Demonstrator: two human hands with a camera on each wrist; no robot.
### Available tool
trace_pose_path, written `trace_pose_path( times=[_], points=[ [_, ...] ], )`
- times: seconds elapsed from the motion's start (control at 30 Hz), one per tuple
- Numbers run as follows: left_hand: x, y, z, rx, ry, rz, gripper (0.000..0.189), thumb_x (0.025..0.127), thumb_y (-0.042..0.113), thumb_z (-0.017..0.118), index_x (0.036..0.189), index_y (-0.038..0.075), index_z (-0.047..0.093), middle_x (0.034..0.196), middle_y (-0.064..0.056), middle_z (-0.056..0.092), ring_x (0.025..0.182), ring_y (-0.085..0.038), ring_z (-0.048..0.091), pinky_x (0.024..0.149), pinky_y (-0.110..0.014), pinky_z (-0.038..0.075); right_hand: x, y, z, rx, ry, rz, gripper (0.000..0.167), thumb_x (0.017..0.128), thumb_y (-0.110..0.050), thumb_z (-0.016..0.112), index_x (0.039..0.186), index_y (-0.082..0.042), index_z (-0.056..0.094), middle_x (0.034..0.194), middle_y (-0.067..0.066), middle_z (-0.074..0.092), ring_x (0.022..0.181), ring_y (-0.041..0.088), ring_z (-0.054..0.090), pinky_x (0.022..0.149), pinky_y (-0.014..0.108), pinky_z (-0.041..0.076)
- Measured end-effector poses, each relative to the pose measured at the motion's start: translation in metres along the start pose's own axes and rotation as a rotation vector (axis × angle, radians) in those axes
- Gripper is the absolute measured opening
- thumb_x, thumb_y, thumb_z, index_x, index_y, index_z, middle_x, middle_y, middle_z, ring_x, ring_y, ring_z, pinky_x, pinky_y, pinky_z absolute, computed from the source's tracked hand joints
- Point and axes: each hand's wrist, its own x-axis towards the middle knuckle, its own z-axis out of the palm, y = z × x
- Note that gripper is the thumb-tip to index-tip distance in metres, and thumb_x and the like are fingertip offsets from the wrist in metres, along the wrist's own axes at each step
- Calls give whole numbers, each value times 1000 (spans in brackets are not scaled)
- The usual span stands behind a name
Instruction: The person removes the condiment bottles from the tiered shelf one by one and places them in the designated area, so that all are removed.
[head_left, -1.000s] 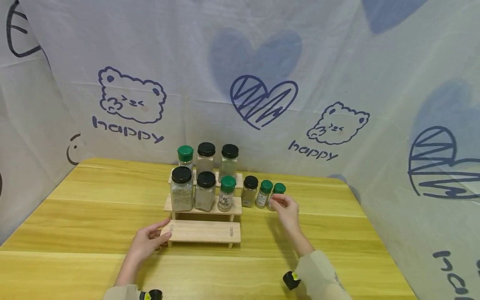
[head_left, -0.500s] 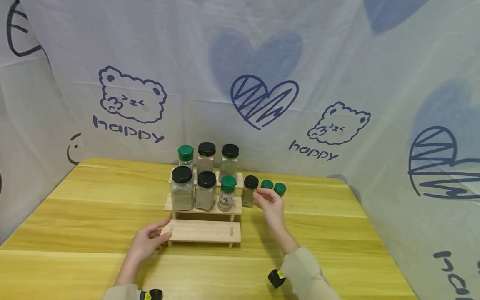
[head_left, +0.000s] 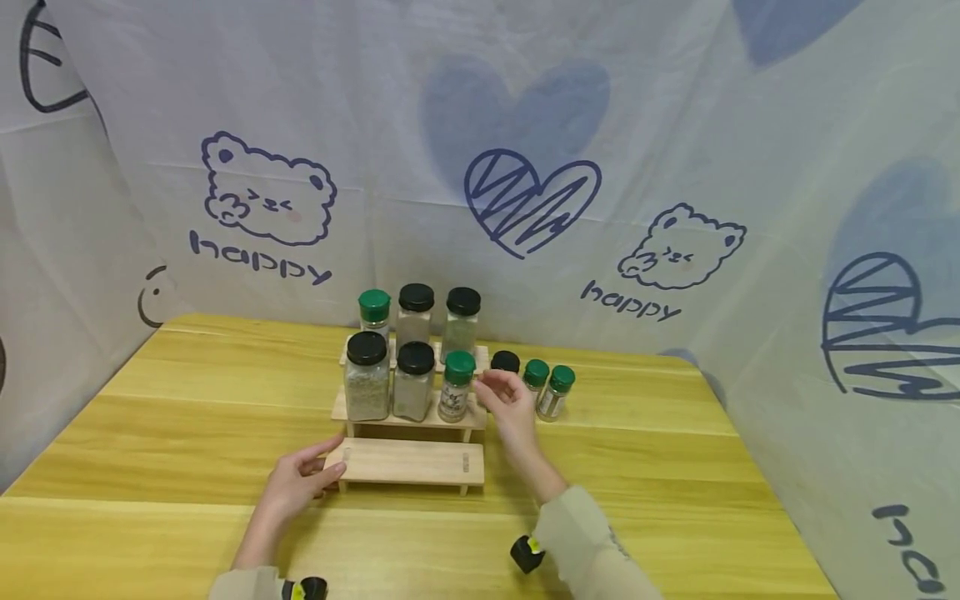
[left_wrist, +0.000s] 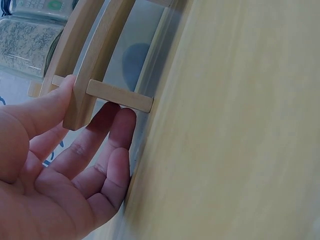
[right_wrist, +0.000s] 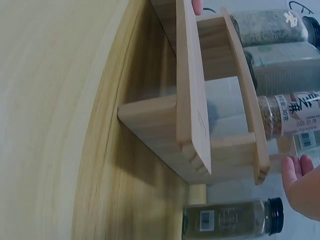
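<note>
A three-tier wooden spice rack (head_left: 408,461) stands on the table. My left hand (head_left: 294,486) holds the left end of its lowest tier, thumb on the shelf edge and fingers by the leg in the left wrist view. My right hand (head_left: 512,406) is at the right end of the middle tier, just beside a green-capped spice jar (head_left: 456,390); in the right wrist view its fingertips (right_wrist: 295,165) hold nothing visible. Two black-lidded jars, one a larger jar (head_left: 367,383) and one a squarer jar (head_left: 413,387), share that tier. The lowest tier bears no jars.
On the top tier stand a green-capped jar (head_left: 374,308) and two black-lidded jars (head_left: 461,321). Right of the rack, a black-lidded jar (right_wrist: 230,219) and two small green-capped jars (head_left: 553,396) stand on the table (head_left: 660,467). A printed cloth (head_left: 420,108) hangs behind.
My right hand has moved left from the far-right green-capped jar, past the other loose jars, to the right end of the middle tier. My left hand stays on the rack.
</note>
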Motion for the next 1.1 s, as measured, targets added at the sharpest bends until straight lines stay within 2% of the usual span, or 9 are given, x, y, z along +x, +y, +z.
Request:
trace_pose_path(
  times=[0.13, 0.2, 0.33, 0.6, 0.77, 0.87, 1.1],
  points=[
    [0, 0, 0, 1, -4, 1, 49, 85, 17, 62, 130, 3, 45, 121, -28, 47, 113, -40, 41, 68, -31, 48, -1, 1, 6, 16, -17, 10, 33, 79, -12, 69, 103, 6, 55, 96, 10, 60, 85, 15, 56, 73, 23, 47],
    [0, 0, 0, 0, -6, 1, 49, 86, 17, 61, 130, 3, 45, 122, -28, 47, 114, -41, 40, 68, -32, 48, -7, -21, 16, -11, 4, 73, 34, 79, -5, 66, 105, 12, 50, 97, 13, 58, 87, 15, 55, 77, 23, 45],
    [0, 0, 0, -5, -1, 3, 49, 85, 16, 62, 130, 3, 45, 119, -28, 49, 111, -39, 43, 66, -31, 48, -7, -24, 22, -1, -4, 129, 34, 77, 7, 63, 107, 14, 48, 98, 12, 56, 88, 16, 53, 81, 24, 43],
    [0, 1, 1, -8, 4, -2, 48, 85, 15, 62, 129, 3, 46, 114, -26, 54, 105, -34, 50, 63, -30, 48, -10, -10, 24, -58, -61, 47, 41, 75, -9, 71, 105, 9, 50, 98, 10, 56, 89, 14, 54, 83, 26, 44],
    [-1, 2, 1, -11, -5, -4, 48, 86, 15, 61, 130, 3, 45, 116, -26, 52, 110, -38, 45, 65, -31, 48, -9, 0, 23, -77, -79, 66, 47, 73, -12, 73, 108, 9, 49, 103, 14, 55, 95, 18, 53, 86, 29, 43],
    [0, 1, 0, -12, -8, -4, 48, 86, 16, 61, 130, 3, 45, 116, -26, 52, 112, -40, 43, 65, -31, 48, -8, 8, 21, -90, -92, 76, 49, 72, -13, 74, 110, 6, 49, 105, 12, 55, 97, 18, 53, 87, 28, 42],
    [0, 0, 0, -11, 1, 2, 48, 86, 15, 61, 130, 3, 46, 110, -23, 57, 107, -36, 48, 63, -30, 48, -11, -3, 24, -67, -104, 37, 45, 74, -9, 72, 109, 9, 49, 105, 15, 54, 97, 20, 53, 87, 30, 42]
  ],
)
